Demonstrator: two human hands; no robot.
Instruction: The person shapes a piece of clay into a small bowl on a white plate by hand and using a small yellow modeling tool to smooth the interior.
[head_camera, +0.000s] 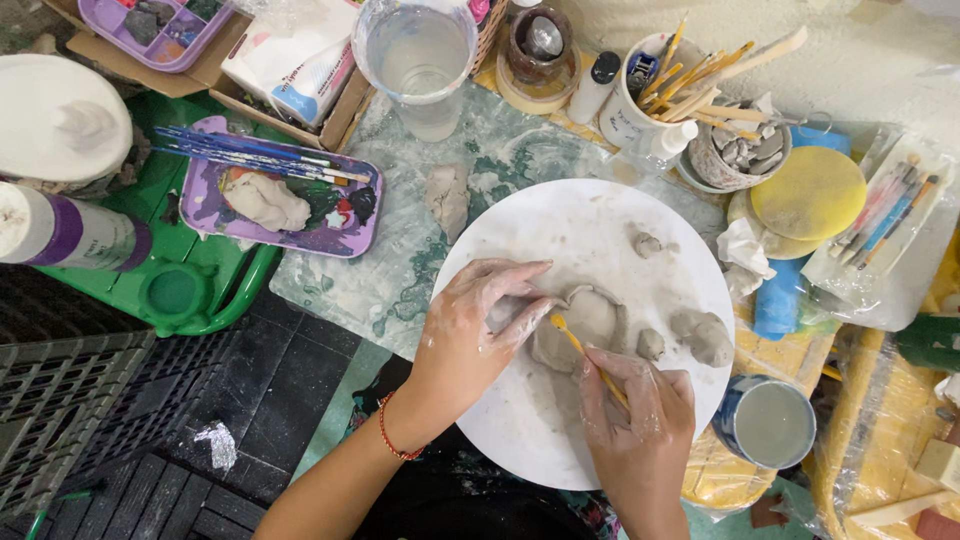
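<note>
Here, left hand steadying clay piece at middle of white round board, fingers curled against its edge. Right hand pinching yellow brush, tip touching clay. Pressing hard likely denting soft wall; wet fingers possibly slipping.

Clay piece sits mid round board, left hand on its left side, right hand nearer the person, holding a brush. Water jar beyond the board; paint tray left; cup right.
</note>
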